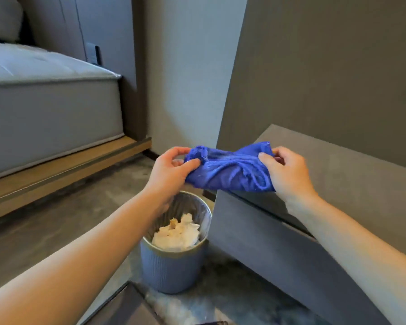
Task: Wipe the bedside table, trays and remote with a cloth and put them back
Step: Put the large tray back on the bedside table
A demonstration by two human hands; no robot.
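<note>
– Head view, and both hands are on it! The left hand [171, 168] has its thumb and curled fingers clamped round one bunched end of the blue cloth [227, 170], and the right hand [288, 174] pinches the other end between thumb and fingers.

– So the cloth hangs between the two hands?

– Right between them, twisted and wrinkled, pulled across from palm to palm. Its lower edge sits at the near corner of the grey bedside table [349, 174], whose top runs out beyond and to the outside of the right hand. Whether the fabric actually touches that corner, I cannot tell.

– And under the left hand?

– Straight below the left wrist stands a ribbed blue waste bin [174, 266], just beside the table's front panel, with white crumpled paper [176, 235] lying inside it. The left forearm crosses over its rim.

– Anything further out on that side?

– Well away past the left hand there's a bed [45, 95], a grey mattress on a wooden base. Nearer the body, below the left forearm, a dark flat edge [122, 310] pokes into view, too cut off to say what it is. Both forearms are bare and reach forward.
</note>
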